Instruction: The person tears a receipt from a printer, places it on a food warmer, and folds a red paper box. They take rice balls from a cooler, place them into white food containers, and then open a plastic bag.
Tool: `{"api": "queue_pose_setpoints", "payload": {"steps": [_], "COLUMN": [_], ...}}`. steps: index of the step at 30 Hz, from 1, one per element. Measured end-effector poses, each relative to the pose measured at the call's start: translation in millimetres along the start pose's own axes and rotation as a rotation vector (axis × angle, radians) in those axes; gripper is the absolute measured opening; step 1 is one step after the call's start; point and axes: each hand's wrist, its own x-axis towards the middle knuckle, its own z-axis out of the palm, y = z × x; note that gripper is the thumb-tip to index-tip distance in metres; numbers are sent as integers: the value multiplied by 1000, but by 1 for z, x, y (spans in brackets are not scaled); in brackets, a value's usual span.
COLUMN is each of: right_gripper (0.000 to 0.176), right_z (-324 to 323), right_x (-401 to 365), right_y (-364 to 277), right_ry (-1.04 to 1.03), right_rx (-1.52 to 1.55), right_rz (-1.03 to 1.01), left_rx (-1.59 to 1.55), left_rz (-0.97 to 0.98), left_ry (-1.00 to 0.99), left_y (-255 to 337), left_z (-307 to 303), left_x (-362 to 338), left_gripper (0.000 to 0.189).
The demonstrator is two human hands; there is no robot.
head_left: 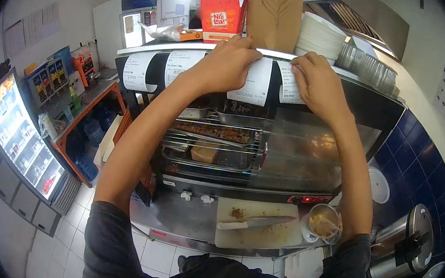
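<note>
Both arms reach up to the top edge of a glass-fronted food warmer [317, 165], where several printed receipts hang in a row. My left hand [231, 64] has its fingers bent together at the top of a long receipt [253, 85], partly covering it. Further right, my right hand [317, 86] pinches near the top of a narrower receipt [290, 85], thumb and fingers bent close. Two more receipts, a left one [137, 71] and a wider one [181, 65], hang untouched. The exact fingertip contact is partly hidden.
Below, a cutting board [261, 238] carries a knife [257, 222] beside a tub of sauce [324, 223]. Food trays [217, 133] sit inside the warmer. On top stand a red box [220, 14], a brown paper bag [273, 14] and stacked white containers [320, 35].
</note>
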Motion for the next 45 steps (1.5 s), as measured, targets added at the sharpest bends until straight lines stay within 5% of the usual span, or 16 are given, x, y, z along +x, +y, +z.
{"api": "queue_pose_setpoints", "payload": {"steps": [27,33,38,45], "right_gripper": [17,20,22,22], "right_z": [3,1,0,-4], "right_x": [0,-1,2,4], "right_y": [12,17,22,22], "right_ry": [25,16,-46,-69], "right_rx": [-20,-4,4,23], "right_rz": [-16,-6,16,35], "left_rx": [0,111,98,168], "left_rz": [5,118,-45,58], "left_ry": [39,243,67,171], "left_y": [-1,-1,8,-1], "left_z": [3,10,-1,4], "left_x": [-3,-5,-7,-13], "left_gripper": [27,26,27,23]}}
